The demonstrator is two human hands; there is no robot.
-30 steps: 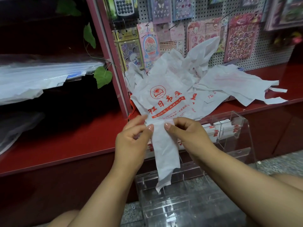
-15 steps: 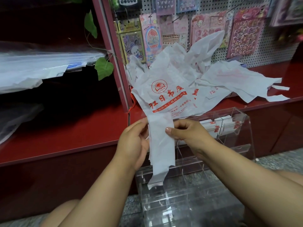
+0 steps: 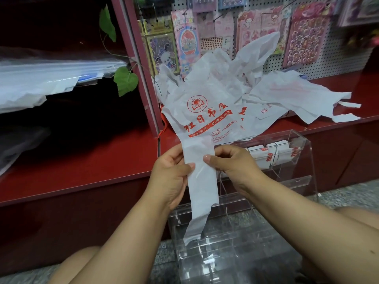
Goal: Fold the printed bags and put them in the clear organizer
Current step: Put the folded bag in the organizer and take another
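A white plastic bag, folded lengthwise into a narrow strip point(image 3: 202, 181), hangs down in front of me. My left hand point(image 3: 171, 177) pinches its left edge and my right hand point(image 3: 233, 162) pinches its right edge near the top. Behind it a heap of loose white bags with red print point(image 3: 207, 111) lies on the red shelf. The clear organizer point(image 3: 291, 160) stands on the floor below my hands; several folded bags point(image 3: 272, 154) sit in its upper compartments.
The red shelf point(image 3: 92, 165) runs left to right at hand height. A pegboard with sticker packs point(image 3: 305, 33) rises behind the heap. Stacked plastic sheets point(image 3: 41, 78) lie on a dark shelf at left. Green leaves point(image 3: 126, 80) hang by the red post.
The strip has been narrowed and smoothed; my hands have moved from its top fold to its side edges, a little lower.
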